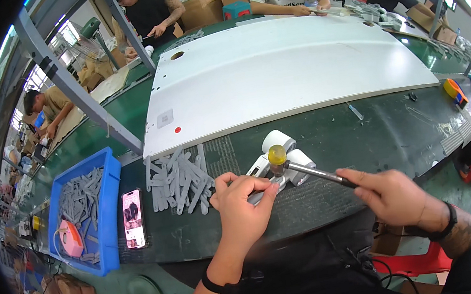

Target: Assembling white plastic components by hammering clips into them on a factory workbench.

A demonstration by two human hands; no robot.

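My right hand (393, 194) is closed round the dark grip of a hammer (323, 174). Its metal shaft slants up to the left, and its translucent yellow head sits just above the fingertips of my left hand (243, 211). Those fingers are pinched on a small grey strip (258, 196), held against a white plastic part beneath the hammer head. The contact between head and part is partly hidden. White rounded plastic pieces (278, 140) lie right behind on the dark green table (328, 129). To the left is a loose pile of grey plastic strips (180, 184).
A blue bin (107, 223) with more strips and a pink device (70, 237) stands left, beside a lit phone (133, 217). A large white panel (285, 75) spans the far side. Orange tape (454, 92) lies right. Several other people work beyond.
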